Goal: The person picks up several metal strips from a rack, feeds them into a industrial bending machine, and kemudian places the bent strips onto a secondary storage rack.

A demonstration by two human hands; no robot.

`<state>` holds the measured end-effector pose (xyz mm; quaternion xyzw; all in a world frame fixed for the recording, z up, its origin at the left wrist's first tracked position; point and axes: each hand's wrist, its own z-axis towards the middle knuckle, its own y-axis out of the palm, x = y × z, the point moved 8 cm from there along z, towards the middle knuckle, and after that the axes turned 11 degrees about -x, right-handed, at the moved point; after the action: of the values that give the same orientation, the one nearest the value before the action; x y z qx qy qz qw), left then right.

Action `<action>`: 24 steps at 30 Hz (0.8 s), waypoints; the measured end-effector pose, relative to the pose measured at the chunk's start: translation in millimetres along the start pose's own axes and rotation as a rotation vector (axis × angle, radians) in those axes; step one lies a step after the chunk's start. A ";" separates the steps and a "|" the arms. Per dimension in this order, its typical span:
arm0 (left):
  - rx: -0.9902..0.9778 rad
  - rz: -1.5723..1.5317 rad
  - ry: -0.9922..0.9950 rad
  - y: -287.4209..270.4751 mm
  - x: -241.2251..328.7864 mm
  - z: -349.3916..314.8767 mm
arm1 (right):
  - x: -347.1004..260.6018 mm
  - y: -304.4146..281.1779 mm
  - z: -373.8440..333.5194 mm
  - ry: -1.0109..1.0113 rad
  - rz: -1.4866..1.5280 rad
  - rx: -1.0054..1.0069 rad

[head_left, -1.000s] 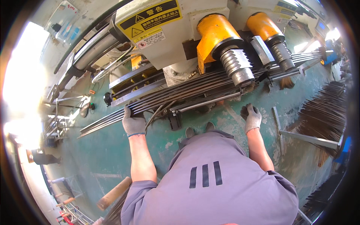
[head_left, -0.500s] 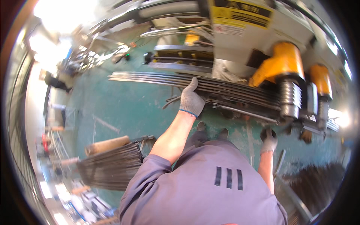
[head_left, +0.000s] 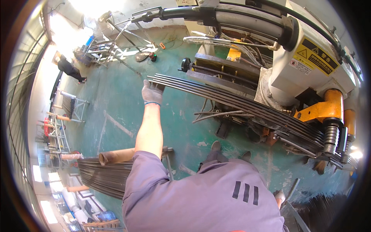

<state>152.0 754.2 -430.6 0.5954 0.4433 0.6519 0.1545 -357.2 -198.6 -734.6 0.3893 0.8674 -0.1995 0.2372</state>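
A row of several long, thin metal bars (head_left: 216, 91) slants from the middle left down to the machine at the right. My left hand (head_left: 152, 94), in a grey knit glove, is at their far left ends, with its thumb beside the tips and its other fingers partly hidden under the bars. The right ends lie beside the orange clamp arm (head_left: 319, 112) and the ribbed metal roller (head_left: 331, 139). My right hand (head_left: 279, 195), also gloved, is low at my right side, mostly hidden by my body; its fingers are not clear.
The white machine body (head_left: 297, 73) stands at the upper right, with a steel rail bed (head_left: 226, 83) beside it. Stacked dark bars (head_left: 102, 176) and a cardboard tube (head_left: 118, 155) lie at lower left. More dark bars (head_left: 324, 210) are at lower right. A person (head_left: 69, 70) is far left.
My left hand has moved left along the bars to their ends. My right hand has dropped lower and closer to my side. The view has shifted, placing the machine further right.
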 end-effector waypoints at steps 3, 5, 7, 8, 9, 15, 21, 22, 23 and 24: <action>0.142 0.048 -0.008 -24.3 35.6 25.1 | 31.7 5.3 -5.0 0.010 -0.047 -0.029; 0.139 0.114 -0.008 -26.4 45.3 29.8 | 44.0 6.3 4.9 -0.018 -0.133 -0.063; 0.028 0.144 -0.025 -15.6 26.4 38.6 | 42.8 -19.2 27.1 -0.121 -0.395 -0.084; -0.018 0.222 -0.031 -5.7 14.9 38.0 | 44.1 -25.2 33.6 -0.234 -0.725 -0.113; -0.072 0.241 -0.048 -6.2 16.0 29.9 | 33.6 -9.1 34.9 -0.367 -1.006 -0.147; -0.213 0.159 -0.168 -13.8 10.0 19.7 | 4.4 5.7 32.1 -0.615 -0.680 -0.216; -0.089 0.241 -0.192 5.1 10.6 17.8 | 6.7 96.4 -55.5 -0.135 0.156 -0.100; -0.102 0.252 -0.236 4.2 2.0 18.9 | 0.0 96.0 -56.0 -0.150 0.184 -0.132; -0.260 0.125 -0.337 0.1 -8.6 25.4 | -7.8 85.4 -58.7 -0.231 0.096 -0.062; -0.251 0.138 -0.370 -24.4 -8.8 34.8 | -17.6 86.3 -60.8 -0.273 -0.011 -0.068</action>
<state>177.9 775.2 -458.3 0.7100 0.2810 0.5907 0.2609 -296.1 -123.3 -689.5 0.3454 0.8355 -0.2226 0.3648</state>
